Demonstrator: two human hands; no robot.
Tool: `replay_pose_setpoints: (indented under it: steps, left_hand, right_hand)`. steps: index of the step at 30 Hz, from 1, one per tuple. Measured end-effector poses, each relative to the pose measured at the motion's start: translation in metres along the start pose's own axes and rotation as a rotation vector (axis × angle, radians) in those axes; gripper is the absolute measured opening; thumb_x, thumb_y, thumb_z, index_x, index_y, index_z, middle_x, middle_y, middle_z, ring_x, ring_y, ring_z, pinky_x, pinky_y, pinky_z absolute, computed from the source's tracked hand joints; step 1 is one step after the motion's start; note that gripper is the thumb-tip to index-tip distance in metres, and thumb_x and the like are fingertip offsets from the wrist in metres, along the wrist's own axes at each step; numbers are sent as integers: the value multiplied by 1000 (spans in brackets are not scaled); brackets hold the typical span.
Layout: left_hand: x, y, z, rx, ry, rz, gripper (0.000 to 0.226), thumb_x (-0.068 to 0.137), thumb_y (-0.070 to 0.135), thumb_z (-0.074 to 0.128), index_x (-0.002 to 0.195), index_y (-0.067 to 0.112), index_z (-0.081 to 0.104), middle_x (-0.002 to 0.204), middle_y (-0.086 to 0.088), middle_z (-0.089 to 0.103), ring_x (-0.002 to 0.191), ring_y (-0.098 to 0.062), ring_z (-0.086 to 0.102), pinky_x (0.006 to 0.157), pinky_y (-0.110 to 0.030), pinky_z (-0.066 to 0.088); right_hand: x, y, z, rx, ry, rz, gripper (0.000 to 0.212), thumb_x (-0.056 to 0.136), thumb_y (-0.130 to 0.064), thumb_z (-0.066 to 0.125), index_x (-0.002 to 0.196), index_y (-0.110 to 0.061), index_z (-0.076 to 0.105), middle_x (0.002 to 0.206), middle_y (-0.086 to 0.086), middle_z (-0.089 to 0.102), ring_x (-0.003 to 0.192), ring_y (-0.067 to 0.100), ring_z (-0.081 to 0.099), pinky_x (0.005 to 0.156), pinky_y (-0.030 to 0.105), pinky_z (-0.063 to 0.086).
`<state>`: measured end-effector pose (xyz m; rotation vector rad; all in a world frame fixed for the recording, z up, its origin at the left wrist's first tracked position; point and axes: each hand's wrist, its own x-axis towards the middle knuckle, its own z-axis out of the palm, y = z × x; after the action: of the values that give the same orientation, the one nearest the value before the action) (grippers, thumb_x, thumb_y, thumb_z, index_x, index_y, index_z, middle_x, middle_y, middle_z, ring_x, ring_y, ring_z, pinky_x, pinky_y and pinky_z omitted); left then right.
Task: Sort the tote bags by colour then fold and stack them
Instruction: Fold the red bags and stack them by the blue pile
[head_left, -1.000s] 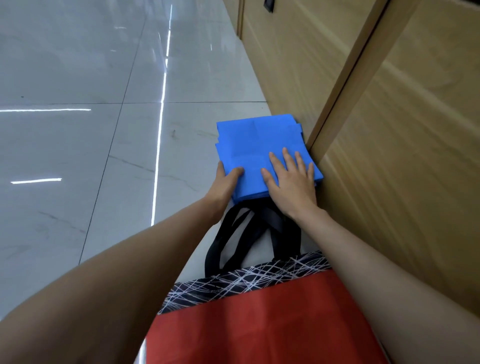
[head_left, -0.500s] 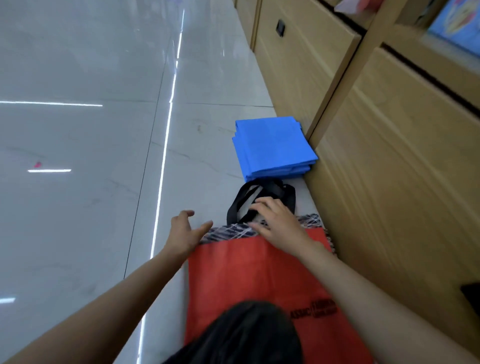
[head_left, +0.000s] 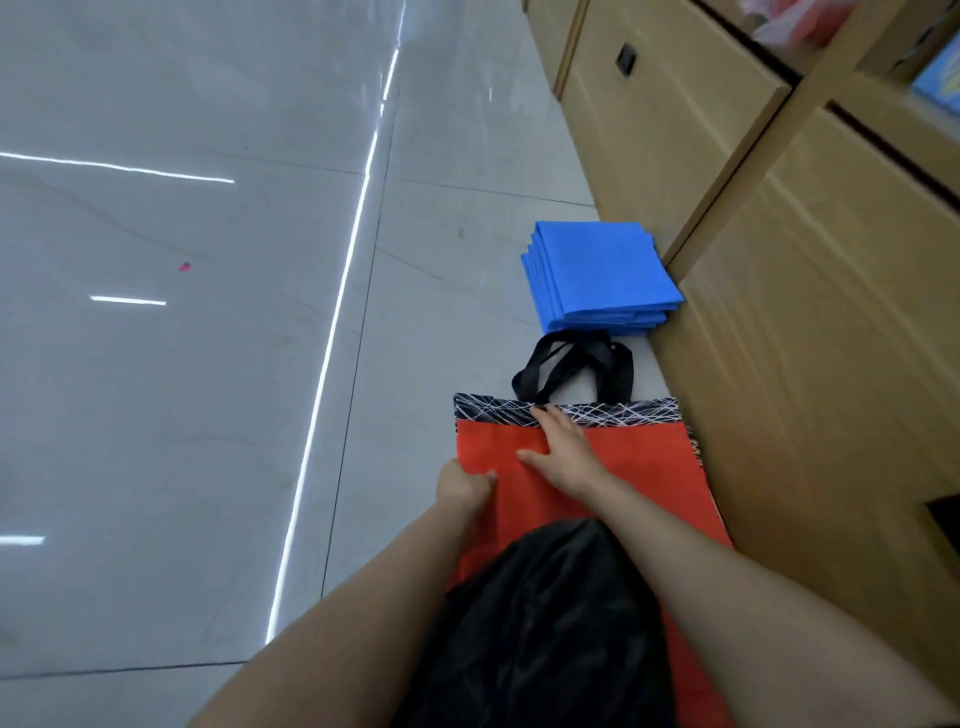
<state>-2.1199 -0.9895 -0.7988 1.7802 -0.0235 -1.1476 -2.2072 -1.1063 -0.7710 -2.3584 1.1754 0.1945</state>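
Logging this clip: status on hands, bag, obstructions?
Left hand grips red tote bag at left edge; right hand flat on it. Bag unfolded, handles out. Blue stack folded beyond. Dark fabric covers bag's near end.

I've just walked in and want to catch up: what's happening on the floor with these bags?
A person works on a glossy grey tiled floor beside light wooden cabinets. Their left hand grips the left edge of a flat red-orange fabric tote bag with a black-and-white patterned top band, while the right hand rests flat on it near that band. Its black strap handles point toward a stack of folded blue fabric bags lying beside the cabinets. The red bag is not yet folded.
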Motion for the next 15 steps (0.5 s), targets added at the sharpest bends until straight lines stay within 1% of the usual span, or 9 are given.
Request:
replay_pose_setpoints:
  steps: [2,3,4,5,7,9,11,13,15]
  left_hand:
    - [11,-9,-11,63,49,56,27,83,11,67,105,0,56,105,-23,65,97,-36,63,86,-48,52]
    - [16,-9,-25,81,83,85,28,82,11,67,104,-1,56,104,-24,64,97,-36,63,85,-48,52]
    - [28,-8,-45,93,110,119,28,81,10,66,105,-2,57,103,-25,64,97,-37,63,85,-48,51]
    - [39,-1,-69,110,137,153,29,82,9,66,107,-2,57,103,-25,64,98,-37,63,86,-48,51]
    - [61,23,-124,176,181,204,30,82,7,67,110,-2,58,104,-24,65,96,-37,63,87,-49,51]
    - [74,48,-175,224,196,250,28,83,4,67,108,-3,59,98,-23,65,87,-35,63,84,-47,52]
    - [80,63,-210,254,212,264,21,84,2,66,103,-2,60,87,-19,62,78,-28,59,75,-40,51]
    - [86,65,-233,270,248,238,16,83,4,68,96,-1,61,81,-16,61,75,-26,57,70,-38,48]
    - [91,62,-248,257,309,220,17,81,8,71,91,0,61,80,-18,63,75,-27,59,69,-40,50]
  right_hand:
    - [2,-10,-2,-11,-45,-64,72,89,-30,63,149,-18,24,158,6,14,144,23,14,114,29,13]
    - [4,-18,-1,-43,-95,-116,72,89,-30,63,149,-18,24,158,7,15,144,21,14,114,27,11]
    - [6,-29,2,-88,-153,-170,72,90,-31,62,149,-19,24,158,6,15,145,20,14,115,28,11]
    - [8,-41,7,-135,-199,-214,72,89,-34,62,149,-22,24,159,4,13,145,20,13,117,32,12]
    - [14,-68,20,-201,-245,-269,75,88,-39,62,150,-29,20,159,-3,8,145,19,11,117,43,16]
    - [20,-100,36,-219,-225,-323,76,88,-42,61,150,-32,18,159,-6,6,144,19,10,116,46,16]
    - [28,-130,49,-213,-184,-373,75,88,-44,59,150,-32,19,159,-6,6,144,20,10,116,46,13]
    - [40,-150,59,-207,-168,-419,73,89,-45,56,150,-31,18,159,-5,4,145,19,8,117,46,9]
    - [51,-162,66,-229,-169,-457,72,91,-47,53,150,-30,17,160,-5,2,145,17,5,118,45,6]
